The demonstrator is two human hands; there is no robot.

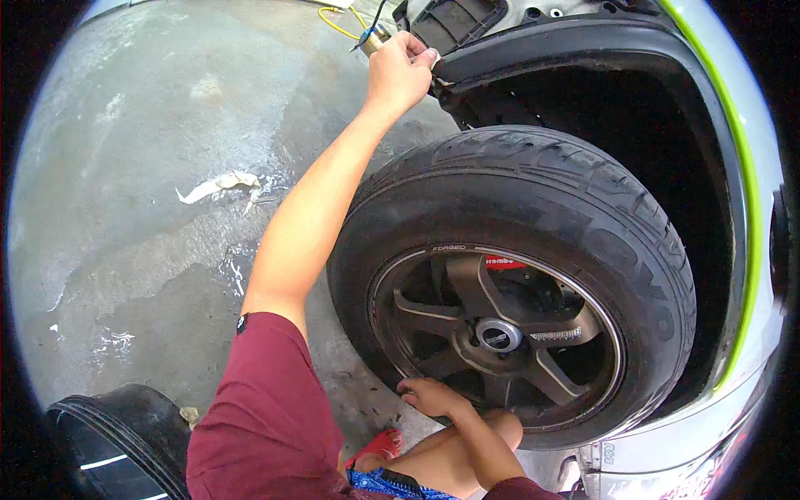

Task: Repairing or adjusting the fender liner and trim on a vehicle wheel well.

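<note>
My left hand (400, 75) reaches far forward to the end of the black wheel-arch liner (575, 46). Its thumb and fingers are pinched together, with a small whitish bit at the thumb tip that I cannot make out. Below the liner stands a black tyre (517, 196) on a bronze spoked wheel (467, 333) with a silver centre cap (498, 336). My right hand (433, 397) is low, by the near lower edge of the tyre and rim. Its fingers are curled, and whatever they hold, if anything, is hidden.
Lime-green tape (744, 183) lines the pale car's fender edge (762, 108). A crumpled whitish strip (218, 185) lies on the wet concrete floor (150, 125). At lower left is a black round, rimmed object (125, 433). A yellow hose (337, 27) is beyond my left hand.
</note>
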